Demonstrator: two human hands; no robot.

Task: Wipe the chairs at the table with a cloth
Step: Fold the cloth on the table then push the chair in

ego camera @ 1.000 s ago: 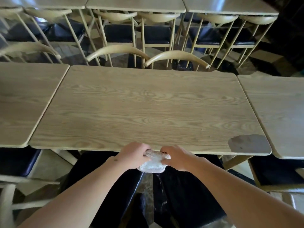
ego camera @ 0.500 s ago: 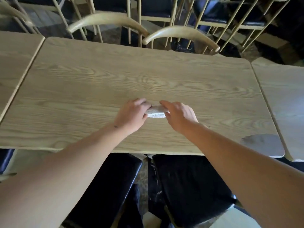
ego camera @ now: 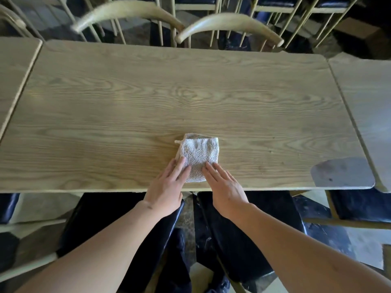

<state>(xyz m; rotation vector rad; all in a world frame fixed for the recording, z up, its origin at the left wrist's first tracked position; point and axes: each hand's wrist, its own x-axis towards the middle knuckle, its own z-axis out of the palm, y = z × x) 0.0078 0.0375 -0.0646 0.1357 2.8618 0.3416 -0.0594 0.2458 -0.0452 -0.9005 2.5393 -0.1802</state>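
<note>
— What had changed at the table (ego camera: pixel 105 115)?

— The cloth (ego camera: pixel 197 156), held bunched between both hands at the table's near edge a second earlier, lay folded flat on the wooden top. The left hand (ego camera: pixel 167 187) and right hand (ego camera: pixel 225 186) rested with fingers straight and loosely spread, tips pressing the cloth's near edge, neither gripping it.

— And the chairs?

— Apparently none were being wiped yet; the cloth looked readied, perhaps set down. Two black seats (ego camera: pixel 243 229) sat tucked under the near edge, just below the wrists.

— What could not be made out?

— The near seats were mostly hidden by the forearms and tabletop. Across the table, only the curved chair backs (ego camera: pixel 228 22) showed, slightly blurred. A grey patch (ego camera: pixel 342 174) at the right corner was unclear: wear or damp.
</note>
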